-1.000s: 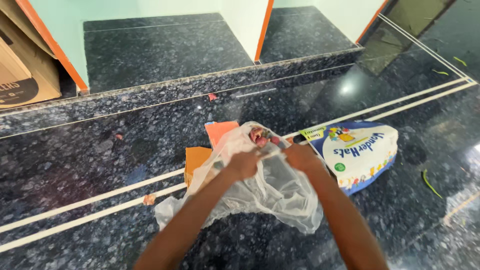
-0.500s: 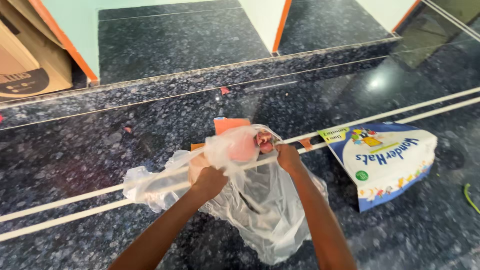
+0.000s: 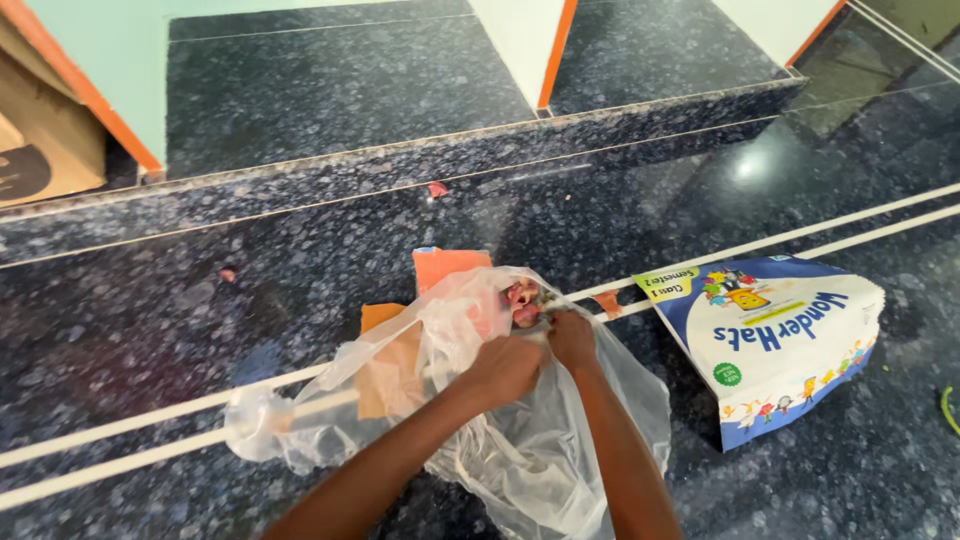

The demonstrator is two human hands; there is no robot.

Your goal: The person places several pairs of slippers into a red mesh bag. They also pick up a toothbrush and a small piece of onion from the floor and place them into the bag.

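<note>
- Dark speckled stone floor (image 3: 250, 300) with two pale inlaid lines crossing it lies under everything I handle.
- Nearest me, a clear plastic bag (image 3: 560, 450) sprawls crumpled on the floor, spreading left across the lines.
- My left hand (image 3: 508, 368) is closed, pinching a fold of the bag near its top.
- My right hand (image 3: 572, 338) is just beside it, fingers closed on the bag's gathered mouth.
- Pinkish scraps (image 3: 522, 298) show at that mouth, just beyond my fingers; I cannot tell what they are.
- Orange card pieces (image 3: 445, 265) lie under and behind the bag, partly seen through the plastic.
- To the right, near the bag but apart, a blue-and-white book (image 3: 780, 340) lies flat.
- Farther off, a raised stone step (image 3: 400, 165) runs across.
- At far left, a cardboard box (image 3: 40, 150) stands on the step.
</note>
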